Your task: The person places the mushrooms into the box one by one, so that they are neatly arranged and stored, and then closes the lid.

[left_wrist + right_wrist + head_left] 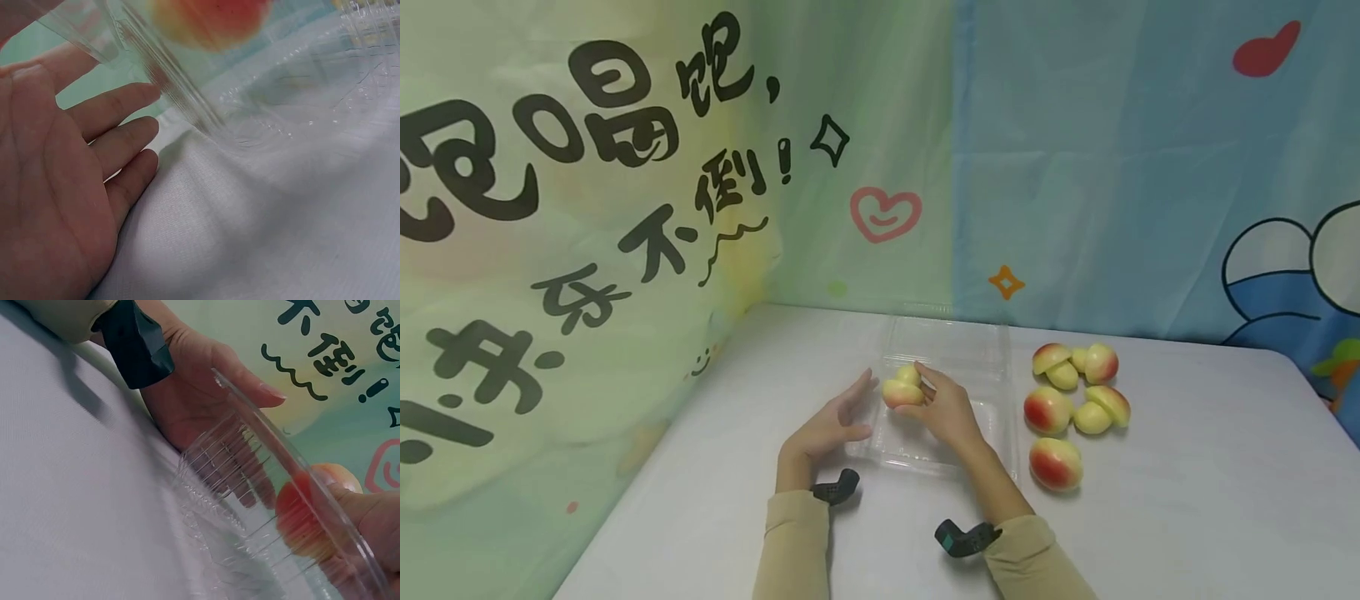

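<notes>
My right hand [951, 412] pinches a mushroom-shaped piece [902, 392], its red-and-yellow cap downward and its pale yellow stem up. The piece is over the left part of a clear plastic box [988, 425] that stands open on the table. In the right wrist view the red cap [300, 515] shows through the box wall. Beside the box's left side is my left hand [831, 425], fingers spread and holding nothing. The left wrist view has its fingertips close to the clear wall [181, 94]; whether they touch it I cannot tell.
Several more mushroom-shaped pieces [1048, 410] lie in a cluster right of the box. The box's clear lid [947, 337] lies folded back toward the rear curtain [880, 275]. A printed curtain [625, 333] borders the white table [1187, 500] on the left.
</notes>
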`<state>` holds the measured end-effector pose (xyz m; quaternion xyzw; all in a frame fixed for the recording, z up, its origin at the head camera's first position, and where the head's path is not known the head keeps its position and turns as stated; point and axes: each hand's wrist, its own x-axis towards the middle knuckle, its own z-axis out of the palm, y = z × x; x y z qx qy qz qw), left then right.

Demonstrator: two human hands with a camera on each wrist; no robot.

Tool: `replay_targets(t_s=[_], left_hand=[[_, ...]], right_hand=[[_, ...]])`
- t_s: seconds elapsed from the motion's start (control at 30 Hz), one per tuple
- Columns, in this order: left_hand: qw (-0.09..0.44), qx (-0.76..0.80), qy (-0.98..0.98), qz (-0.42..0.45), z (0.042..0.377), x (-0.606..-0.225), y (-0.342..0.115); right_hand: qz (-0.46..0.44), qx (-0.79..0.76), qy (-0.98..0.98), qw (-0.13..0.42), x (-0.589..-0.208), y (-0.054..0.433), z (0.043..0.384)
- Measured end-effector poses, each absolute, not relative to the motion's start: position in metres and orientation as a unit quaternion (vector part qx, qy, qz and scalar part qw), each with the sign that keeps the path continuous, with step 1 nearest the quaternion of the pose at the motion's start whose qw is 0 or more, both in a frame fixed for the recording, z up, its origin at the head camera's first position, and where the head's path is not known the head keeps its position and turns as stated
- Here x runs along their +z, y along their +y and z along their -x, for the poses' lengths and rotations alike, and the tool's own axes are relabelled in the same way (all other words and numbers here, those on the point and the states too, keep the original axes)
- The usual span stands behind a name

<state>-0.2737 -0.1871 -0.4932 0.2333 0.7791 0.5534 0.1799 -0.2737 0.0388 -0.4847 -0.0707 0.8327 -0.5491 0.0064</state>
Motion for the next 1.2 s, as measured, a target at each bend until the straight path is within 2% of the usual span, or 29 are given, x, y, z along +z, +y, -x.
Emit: replay_targets(t_s=[0.7,1.07,1.2], left_hand=[[0.153,0.575,0.763,-0.253,0.276,-0.496,-0.188],[0.157,0.564,0.777,-0.230,0.275,-0.493,-0.187],[0.152,0.563,0.777,-0.237,0.284,-0.508,-0.187]], right_hand=[[0.071,-0.546,0.835,0.015,-0.493,0.031,0.277],[0.061,-0.535,0.842,0.021,-0.497,0.030,0.284],[0.072,-0.539,0.839,0.018,-0.499,0.030,0.286]])
